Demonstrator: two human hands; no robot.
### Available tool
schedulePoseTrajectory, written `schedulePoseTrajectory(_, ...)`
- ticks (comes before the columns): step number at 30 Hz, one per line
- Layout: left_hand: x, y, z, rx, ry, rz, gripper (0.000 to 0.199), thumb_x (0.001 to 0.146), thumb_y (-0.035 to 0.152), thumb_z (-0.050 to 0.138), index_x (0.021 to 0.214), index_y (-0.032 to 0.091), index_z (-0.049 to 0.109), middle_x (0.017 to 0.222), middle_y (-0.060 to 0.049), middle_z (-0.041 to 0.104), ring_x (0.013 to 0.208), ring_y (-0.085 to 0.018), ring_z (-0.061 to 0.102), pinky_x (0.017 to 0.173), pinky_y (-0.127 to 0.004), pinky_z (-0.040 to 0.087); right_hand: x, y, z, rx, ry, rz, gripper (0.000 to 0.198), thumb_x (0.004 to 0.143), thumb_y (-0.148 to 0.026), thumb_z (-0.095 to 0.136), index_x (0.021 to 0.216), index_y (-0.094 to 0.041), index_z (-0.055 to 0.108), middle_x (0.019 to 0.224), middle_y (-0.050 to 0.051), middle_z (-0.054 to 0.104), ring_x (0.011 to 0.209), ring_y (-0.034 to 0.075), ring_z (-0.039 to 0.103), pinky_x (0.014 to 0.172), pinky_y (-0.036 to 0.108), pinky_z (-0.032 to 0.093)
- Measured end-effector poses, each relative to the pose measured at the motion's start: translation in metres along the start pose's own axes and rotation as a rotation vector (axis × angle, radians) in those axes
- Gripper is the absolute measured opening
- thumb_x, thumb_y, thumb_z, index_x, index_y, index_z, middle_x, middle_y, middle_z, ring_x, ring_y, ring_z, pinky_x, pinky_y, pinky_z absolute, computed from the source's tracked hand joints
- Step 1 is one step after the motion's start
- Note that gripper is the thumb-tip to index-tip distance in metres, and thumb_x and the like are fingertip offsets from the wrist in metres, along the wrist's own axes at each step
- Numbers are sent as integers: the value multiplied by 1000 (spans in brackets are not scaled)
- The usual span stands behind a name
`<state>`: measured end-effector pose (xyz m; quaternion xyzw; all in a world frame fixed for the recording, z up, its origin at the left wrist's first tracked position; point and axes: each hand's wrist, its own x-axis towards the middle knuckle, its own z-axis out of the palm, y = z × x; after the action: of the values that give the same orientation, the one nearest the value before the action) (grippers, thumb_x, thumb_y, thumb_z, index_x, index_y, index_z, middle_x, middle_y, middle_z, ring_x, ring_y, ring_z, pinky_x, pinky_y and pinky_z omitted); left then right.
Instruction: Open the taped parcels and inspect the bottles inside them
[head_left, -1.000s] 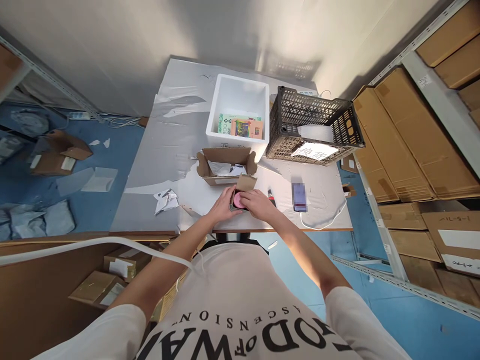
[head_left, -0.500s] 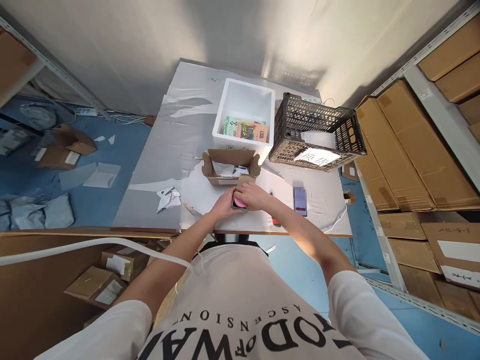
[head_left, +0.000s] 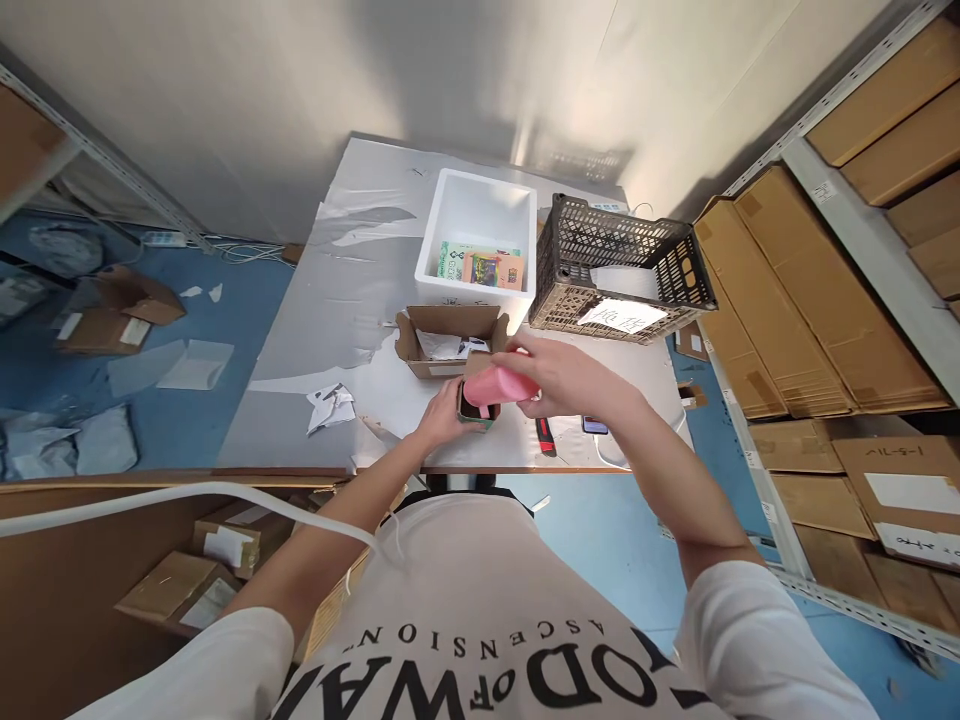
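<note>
My left hand (head_left: 445, 412) is closed around the side of a small open box (head_left: 477, 424) with a dark inside and green on its outside. A pink, smooth, rounded item (head_left: 501, 386) lies tilted over the box's mouth, and my right hand (head_left: 551, 375) grips its right end. I cannot tell what kind of item it is. Just behind the small box stands an open brown cardboard carton (head_left: 451, 369) holding white packets. To the right lies a red and black box cutter (head_left: 545, 437), with a phone (head_left: 595, 426) partly hidden under my right forearm.
A white foam box (head_left: 475, 290) with colourful packets stands behind the carton. Beside it is a black plastic crate (head_left: 630, 250) with a paper label. Crumpled paper (head_left: 330, 407) lies on the table's left. Shelves of cardboard boxes (head_left: 810, 290) line the right side; a white cable (head_left: 187, 490) crosses lower left.
The pink item has come up out of the small box, drawn up and to the right by my right hand. My left hand has stayed on the box. The view has shifted slightly.
</note>
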<state>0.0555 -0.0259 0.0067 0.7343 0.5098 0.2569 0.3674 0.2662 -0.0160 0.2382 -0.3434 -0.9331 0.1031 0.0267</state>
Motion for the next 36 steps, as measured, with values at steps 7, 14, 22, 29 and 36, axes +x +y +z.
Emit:
schedulePoseTrajectory(7, -8, 9, -8, -66, 112, 38, 113, 48, 49, 86, 142, 19, 31, 141, -18, 38, 134, -39, 36, 107, -54, 35, -59, 29, 21, 449, 495, 250, 55, 65, -27, 72, 118, -25, 55, 109, 7, 56, 80, 18, 56, 67, 33, 49)
schedulePoseTrajectory(14, -25, 47, -22, -145, 385, 141, 92, 66, 55, 75, 141, 20, 37, 153, -19, 27, 144, -39, 17, 114, -58, 19, -52, -3, 123, 1460, 998, 568, 56, 63, -51, 75, 109, -28, 53, 106, 5, 60, 89, 20, 60, 66, 32, 54)
schedulePoseTrajectory(22, -32, 114, -1, -924, 92, 127, 80, 66, 41, 80, 134, 20, 44, 127, -15, 59, 114, -27, 59, 92, -37, 50, -28, -62, 154, 1716, 683, 531, 34, 88, -37, 62, 119, -24, 56, 119, 6, 60, 104, 22, 60, 83, 42, 54)
schedulePoseTrajectory(29, -38, 115, -3, -946, 146, -2, 73, 60, 33, 84, 125, 19, 54, 117, -12, 64, 108, -26, 61, 91, -38, 51, -31, -69, 160, 1626, 623, 548, 31, 92, -33, 58, 120, -20, 57, 121, 8, 59, 105, 20, 60, 87, 41, 53)
schedulePoseTrajectory(36, -41, 113, -6, -922, 153, -43, 73, 59, 34, 83, 124, 19, 54, 122, -13, 61, 112, -28, 59, 91, -40, 51, -46, -14, 121, 1399, 721, 547, 69, 71, -73, 59, 125, -32, 47, 139, 8, 46, 112, 25, 54, 86, 42, 52)
